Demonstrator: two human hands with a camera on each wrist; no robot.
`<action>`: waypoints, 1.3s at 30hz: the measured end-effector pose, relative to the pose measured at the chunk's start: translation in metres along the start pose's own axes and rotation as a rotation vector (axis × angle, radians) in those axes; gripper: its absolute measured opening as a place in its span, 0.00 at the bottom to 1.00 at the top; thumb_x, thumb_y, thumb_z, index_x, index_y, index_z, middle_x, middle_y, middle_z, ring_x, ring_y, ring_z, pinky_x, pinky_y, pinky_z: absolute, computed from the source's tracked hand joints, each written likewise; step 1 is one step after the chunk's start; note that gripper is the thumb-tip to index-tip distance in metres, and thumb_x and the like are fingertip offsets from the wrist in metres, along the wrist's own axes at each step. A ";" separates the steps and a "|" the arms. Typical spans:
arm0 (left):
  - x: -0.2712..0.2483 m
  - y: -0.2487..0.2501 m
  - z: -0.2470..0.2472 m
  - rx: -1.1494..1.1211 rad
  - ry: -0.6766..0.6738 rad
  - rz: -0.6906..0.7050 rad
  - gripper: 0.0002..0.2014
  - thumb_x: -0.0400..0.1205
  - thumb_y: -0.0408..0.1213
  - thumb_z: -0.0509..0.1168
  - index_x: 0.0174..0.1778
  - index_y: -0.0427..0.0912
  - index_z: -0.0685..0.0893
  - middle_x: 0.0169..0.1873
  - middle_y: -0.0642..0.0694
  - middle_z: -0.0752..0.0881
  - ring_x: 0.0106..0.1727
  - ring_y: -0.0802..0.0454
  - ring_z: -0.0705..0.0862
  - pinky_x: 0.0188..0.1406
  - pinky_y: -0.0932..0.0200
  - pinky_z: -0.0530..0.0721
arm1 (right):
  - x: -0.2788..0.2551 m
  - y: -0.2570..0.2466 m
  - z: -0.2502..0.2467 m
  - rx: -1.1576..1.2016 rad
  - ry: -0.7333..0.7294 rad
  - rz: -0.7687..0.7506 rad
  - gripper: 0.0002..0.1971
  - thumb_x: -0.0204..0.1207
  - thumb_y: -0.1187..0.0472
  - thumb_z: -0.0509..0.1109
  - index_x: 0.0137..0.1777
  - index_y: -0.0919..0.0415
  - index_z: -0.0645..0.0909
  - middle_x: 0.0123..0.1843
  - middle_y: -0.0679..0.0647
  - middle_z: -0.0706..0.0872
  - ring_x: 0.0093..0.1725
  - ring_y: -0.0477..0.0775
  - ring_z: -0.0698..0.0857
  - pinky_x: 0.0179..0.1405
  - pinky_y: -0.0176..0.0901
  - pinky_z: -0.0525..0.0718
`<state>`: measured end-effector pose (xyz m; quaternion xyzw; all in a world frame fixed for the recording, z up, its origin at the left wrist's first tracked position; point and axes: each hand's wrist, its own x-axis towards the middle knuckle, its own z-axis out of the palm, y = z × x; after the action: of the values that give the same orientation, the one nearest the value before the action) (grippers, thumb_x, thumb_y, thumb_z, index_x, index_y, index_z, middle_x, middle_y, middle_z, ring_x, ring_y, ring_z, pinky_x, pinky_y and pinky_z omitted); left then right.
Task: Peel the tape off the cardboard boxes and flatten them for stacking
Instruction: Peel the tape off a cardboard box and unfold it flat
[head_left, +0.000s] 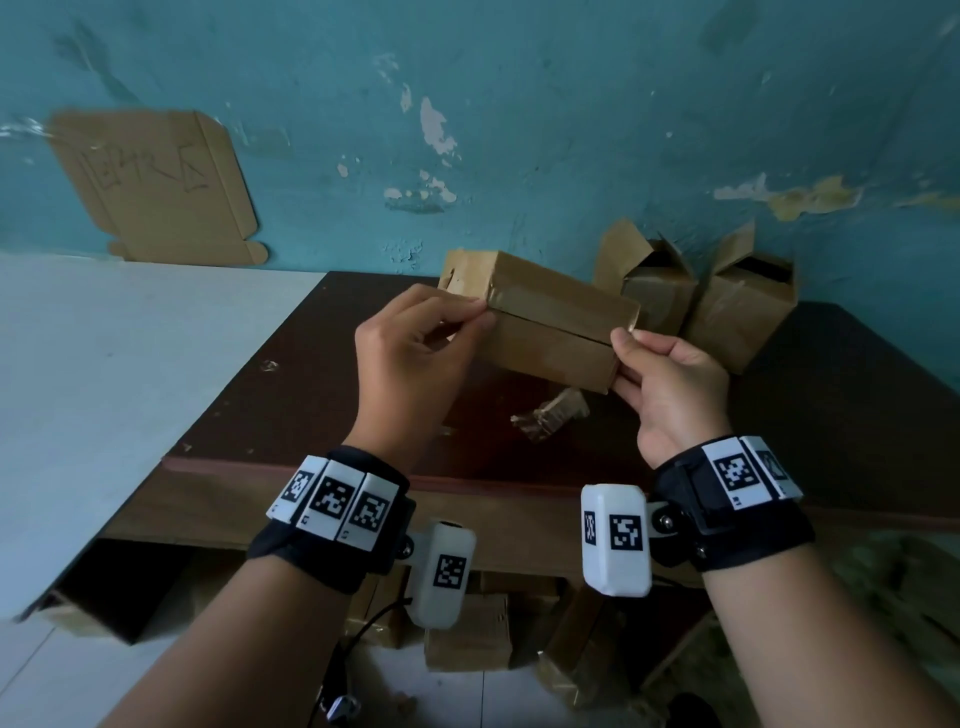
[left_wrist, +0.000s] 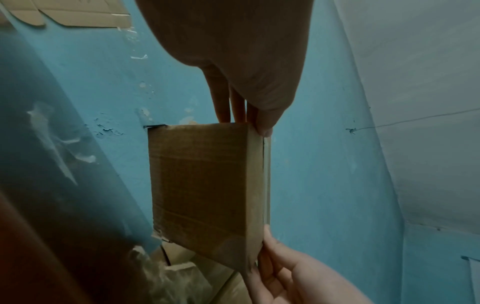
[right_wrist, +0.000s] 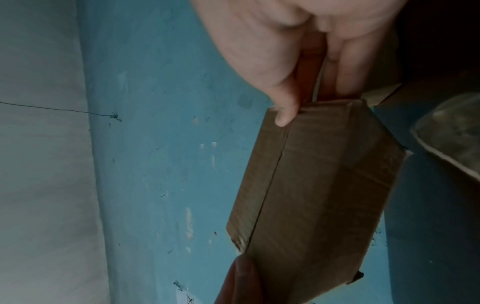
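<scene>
I hold a small closed cardboard box (head_left: 545, 322) (left_wrist: 202, 189) (right_wrist: 319, 181) in the air above a dark brown table (head_left: 322, 379). Brown tape runs along its top seam between the two flaps. My left hand (head_left: 415, 343) (left_wrist: 249, 115) grips the box's left end, thumb and fingers pinching at the seam's corner. My right hand (head_left: 660, 374) (right_wrist: 298, 98) grips the right end, thumb on top at the seam's edge, fingers underneath. A crumpled wad of peeled tape (head_left: 550, 415) lies on the table below the box.
Two opened cardboard boxes (head_left: 696, 296) stand at the table's back right against the teal wall. A flattened carton (head_left: 156, 187) leans on the wall at left. More boxes (head_left: 467, 634) sit on the floor under the table's front edge. A white surface (head_left: 104, 374) adjoins the table's left side.
</scene>
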<state>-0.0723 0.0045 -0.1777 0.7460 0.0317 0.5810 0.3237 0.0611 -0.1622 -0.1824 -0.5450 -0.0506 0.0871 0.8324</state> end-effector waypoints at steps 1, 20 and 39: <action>0.002 0.000 -0.003 -0.014 -0.036 -0.032 0.07 0.78 0.31 0.79 0.50 0.35 0.93 0.46 0.46 0.90 0.48 0.60 0.89 0.49 0.68 0.86 | -0.001 -0.001 0.000 0.003 -0.017 0.000 0.08 0.76 0.71 0.78 0.44 0.60 0.83 0.49 0.59 0.91 0.53 0.57 0.93 0.53 0.52 0.92; 0.004 -0.021 -0.010 0.202 -0.336 -0.220 0.42 0.69 0.44 0.85 0.79 0.53 0.75 0.73 0.59 0.75 0.72 0.53 0.73 0.72 0.56 0.74 | -0.012 0.007 0.008 -0.264 -0.137 -0.204 0.12 0.79 0.63 0.78 0.61 0.51 0.89 0.51 0.48 0.94 0.54 0.46 0.93 0.55 0.49 0.91; -0.003 -0.009 -0.005 0.509 -0.580 0.041 0.49 0.66 0.46 0.85 0.82 0.66 0.71 0.85 0.39 0.54 0.84 0.30 0.56 0.73 0.27 0.77 | -0.010 0.013 0.007 -0.574 0.069 -0.481 0.05 0.75 0.52 0.79 0.40 0.44 0.86 0.41 0.46 0.91 0.46 0.50 0.91 0.49 0.59 0.92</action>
<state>-0.0747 0.0126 -0.1839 0.9364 0.0672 0.3257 0.1119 0.0485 -0.1532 -0.1910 -0.7313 -0.1717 -0.1470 0.6435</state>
